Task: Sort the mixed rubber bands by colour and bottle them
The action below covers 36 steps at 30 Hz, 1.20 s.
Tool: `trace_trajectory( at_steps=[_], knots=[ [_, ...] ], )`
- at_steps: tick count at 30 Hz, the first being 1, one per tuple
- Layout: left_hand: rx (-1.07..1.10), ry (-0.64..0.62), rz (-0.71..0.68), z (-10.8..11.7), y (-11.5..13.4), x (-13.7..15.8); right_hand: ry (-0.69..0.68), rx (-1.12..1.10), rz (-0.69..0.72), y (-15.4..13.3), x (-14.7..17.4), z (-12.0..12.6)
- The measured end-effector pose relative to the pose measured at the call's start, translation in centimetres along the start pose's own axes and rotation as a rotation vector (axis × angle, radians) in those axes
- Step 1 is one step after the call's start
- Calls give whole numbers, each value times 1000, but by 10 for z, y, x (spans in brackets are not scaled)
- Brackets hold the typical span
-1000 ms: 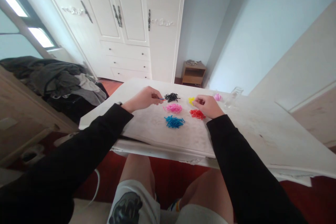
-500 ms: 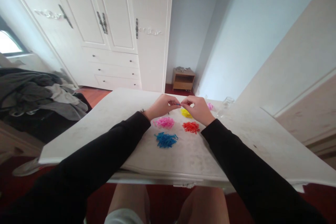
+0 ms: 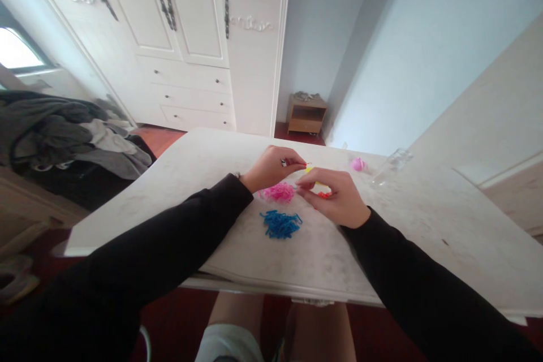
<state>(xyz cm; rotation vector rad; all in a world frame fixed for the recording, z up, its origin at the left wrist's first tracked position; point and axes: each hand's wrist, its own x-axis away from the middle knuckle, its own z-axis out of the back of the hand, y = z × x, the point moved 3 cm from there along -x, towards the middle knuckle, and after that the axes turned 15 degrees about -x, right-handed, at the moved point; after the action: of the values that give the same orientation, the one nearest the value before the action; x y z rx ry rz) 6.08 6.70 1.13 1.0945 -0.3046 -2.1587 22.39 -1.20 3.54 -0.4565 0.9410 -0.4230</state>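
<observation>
1. White, smudged tabletop (image 3: 407, 226) bore tangled, rubbery-looking heaps of blue bands (image 3: 280, 224) and pink bands (image 3: 279, 193).
2. Left hand (image 3: 275, 168) pinched a thin red strand (image 3: 309, 163) between fingertips, near the yellow bands (image 3: 309, 169); light, steady pressure probably suited something so slim.
3. On the right hand (image 3: 335, 195), thumb and forefinger nearly met beside the pink bands; I couldn't tell whether they held anything.

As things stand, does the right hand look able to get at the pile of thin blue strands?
Probably yes: the right hand is just beyond and to the right of the pile of thin blue strands, and nothing visible blocks the way between them.
</observation>
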Motion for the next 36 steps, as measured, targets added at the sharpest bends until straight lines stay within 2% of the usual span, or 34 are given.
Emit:
trace_trajectory(
  at_steps=[3,5,10,13,17,19,23,27,36],
  knots=[
    [-13,21,-8,-1,0,1,-189,-99,-25,-2,4,-15],
    [-19,29,-13,-1,0,1,-267,-127,-37,-1,6,-22],
    [-27,36,-21,-2,0,2,-336,-127,-75,1,8,-27],
    [-37,41,-30,-2,1,3,-210,-79,-86,2,4,-14],
    [-39,47,-61,-1,3,3,161,63,-123,15,-1,20],
    [-47,50,-61,-1,4,4,267,112,-174,26,0,31],
    [-47,41,-64,-3,6,5,254,62,-276,43,2,34],
    [-46,37,-68,-6,6,6,206,54,-251,41,2,27],
    [-56,21,-79,-6,7,8,224,53,-259,37,4,25]
  ],
)
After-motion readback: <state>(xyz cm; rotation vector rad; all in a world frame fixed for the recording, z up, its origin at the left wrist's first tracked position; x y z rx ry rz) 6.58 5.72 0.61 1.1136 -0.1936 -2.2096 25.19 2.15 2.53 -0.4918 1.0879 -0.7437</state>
